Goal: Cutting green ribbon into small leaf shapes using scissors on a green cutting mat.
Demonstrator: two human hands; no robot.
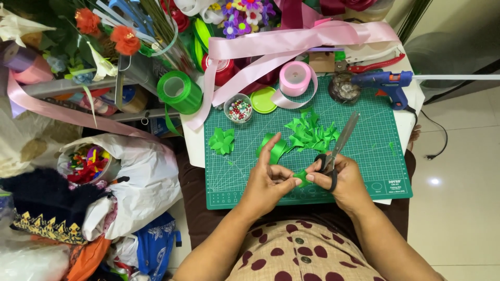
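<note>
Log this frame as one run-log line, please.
left hand: pinching green ribbon piece | right hand: holding scissors, touching ribbon piece | surface: green cutting mat

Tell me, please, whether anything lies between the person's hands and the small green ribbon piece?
Nothing visible does: the left hand and right hand both pinch the green ribbon piece directly, and the scissors point away.

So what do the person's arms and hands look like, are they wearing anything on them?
Both forearms are bare, with no sleeves reaching them. The left hand and the right hand wear no gloves, and no rings, watch or bracelets show in this view. The fingernails look short and plain. Lower down, the person's clothing is beige with dark red dots and small round buttons down the middle.
</note>
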